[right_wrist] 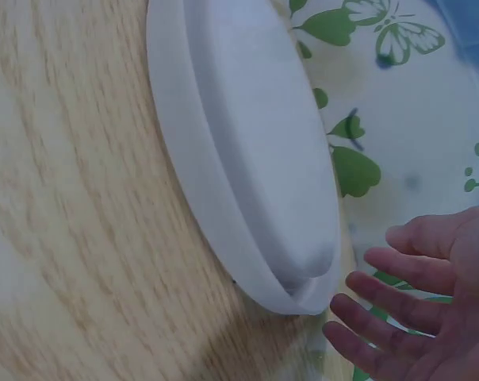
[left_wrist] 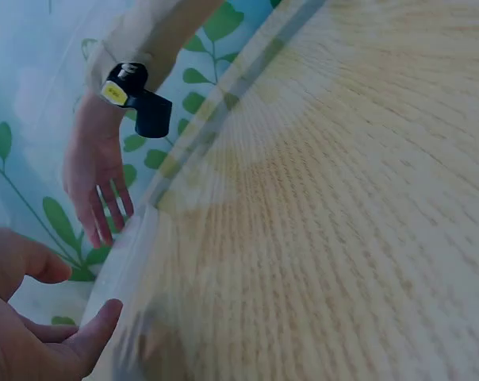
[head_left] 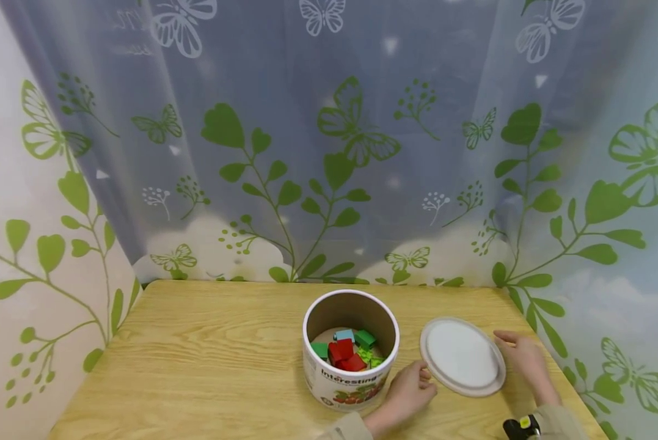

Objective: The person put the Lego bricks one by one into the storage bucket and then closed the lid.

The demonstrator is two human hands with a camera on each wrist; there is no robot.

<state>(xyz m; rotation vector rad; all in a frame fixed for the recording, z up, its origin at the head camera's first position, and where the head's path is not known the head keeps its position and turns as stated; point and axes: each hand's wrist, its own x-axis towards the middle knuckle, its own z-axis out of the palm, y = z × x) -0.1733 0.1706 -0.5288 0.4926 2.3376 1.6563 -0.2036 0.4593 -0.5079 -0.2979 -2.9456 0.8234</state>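
A round white lid (head_left: 460, 354) lies on the table to the right of a white bucket with a printed label. My left hand (head_left: 409, 391) is between bucket and lid, fingertips close to the lid's left rim. In the left wrist view its thumb (left_wrist: 45, 263) and finger stand apart with nothing between them. At the lid's other side is my right hand (head_left: 523, 360), its fingers spread beside the rim (right_wrist: 315, 298) in the right wrist view. The bucket (head_left: 345, 382) stands uncovered, with red blocks (head_left: 341, 351), green blocks (head_left: 365, 339) and a light blue block (head_left: 344, 335) inside.
The wooden table (head_left: 208, 354) reaches back to a curtain (head_left: 285, 122) printed with leaves and butterflies. More of this fabric hangs at both sides. A black device (head_left: 521, 426) with a yellow mark is on the right wrist.
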